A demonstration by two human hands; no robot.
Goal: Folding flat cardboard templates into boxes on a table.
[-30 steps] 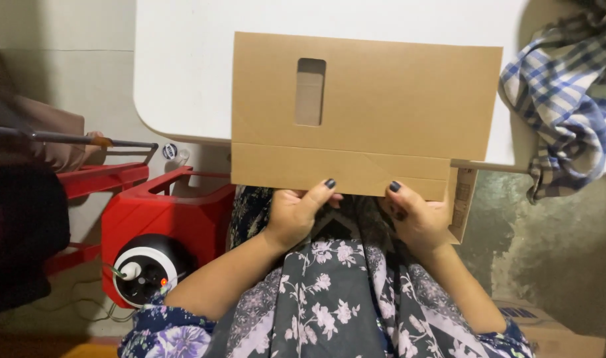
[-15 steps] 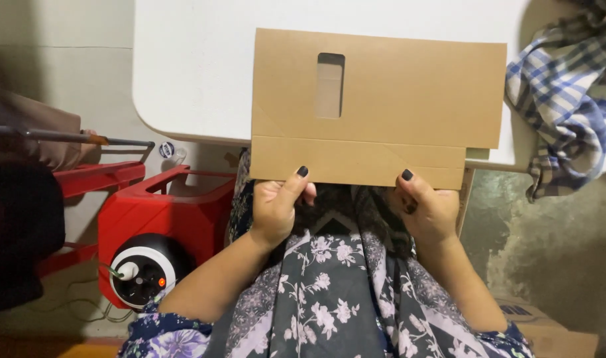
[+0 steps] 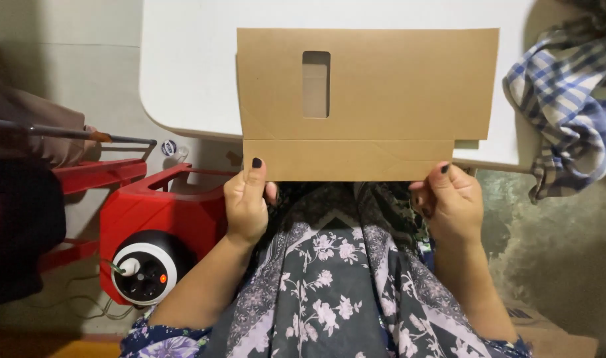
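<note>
A floral dress [image 3: 329,285] is seen nearest the camera, draped over the lap between the two forearms. Just beyond it, the left hand [image 3: 246,202] is closed on the near edge of a flat brown cardboard sheet [image 3: 366,99], thumb laid on top at the sheet's 7 o'clock corner and fingers curled beneath. The right hand [image 3: 452,202] is clamped on the same edge at 5 o'clock, thumb tip on top, the remaining fingers folded under and largely hidden. The cardboard is held level, its near flap folded along a crease, and its far part is laid over a white table [image 3: 183,73]. A tall rectangular cut-out [image 3: 315,84] is seen in the sheet toward 11 o'clock.

At 8 o'clock from the hands, on the floor, a red machine [image 3: 150,219] with a round white-and-black dial [image 3: 144,268] is placed. Further out at 9 o'clock, a red rack [image 3: 94,174] and dark fabric are seen, though what that fabric belongs to cannot be told. At 2 o'clock, a blue-and-white checked cloth [image 3: 561,99] is draped over the table's right end.
</note>
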